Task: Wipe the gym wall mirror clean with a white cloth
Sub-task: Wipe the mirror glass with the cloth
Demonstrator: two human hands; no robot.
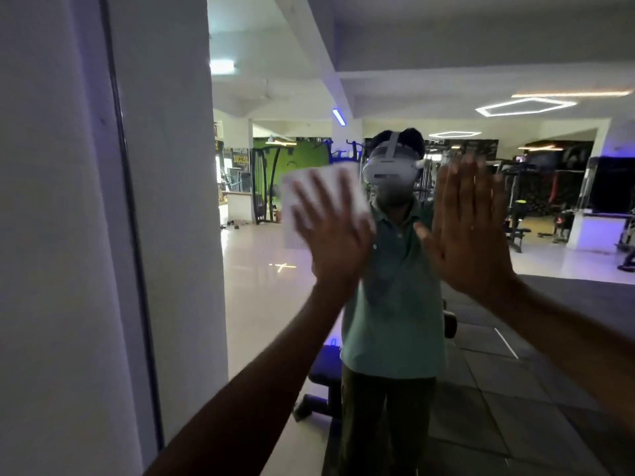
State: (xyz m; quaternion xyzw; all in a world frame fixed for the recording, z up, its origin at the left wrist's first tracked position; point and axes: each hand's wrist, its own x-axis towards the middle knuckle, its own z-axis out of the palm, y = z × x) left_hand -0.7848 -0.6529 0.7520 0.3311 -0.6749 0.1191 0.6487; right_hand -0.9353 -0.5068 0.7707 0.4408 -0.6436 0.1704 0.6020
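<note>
The left hand [330,235] lies flat on the mirror [446,304] with its fingers spread and straight, pressing a white cloth [309,190] against the glass; nothing is curled round the cloth, it is simply pinned under the palm and fingers. The cloth sits at about head height, left of the middle of the view, its upper and left edges showing past the fingertips and blurred as if in a sweep. The right hand [470,231] is also flat and open, fingers together and pointing up, palm on or very close to the glass; I cannot tell whether it truly touches. It holds nothing and looks to be a brace.

The cloth appears thin, light and soft, folded into a rough rectangle. It should slide easily on smooth glass, so it will slip out unless pressure comes from the whole palm across its centre; holding it by 1 corner would let it bunch. The mirror is rigid and slick but breakable, so firm, even pressure suits it better than a hard push at one spot.

The mirror's dark left edge [134,269] meets a pale wall [51,235]. Reflected are a person wearing a headset [391,170], a green shirt [395,304], and gym machines [549,201]
</note>
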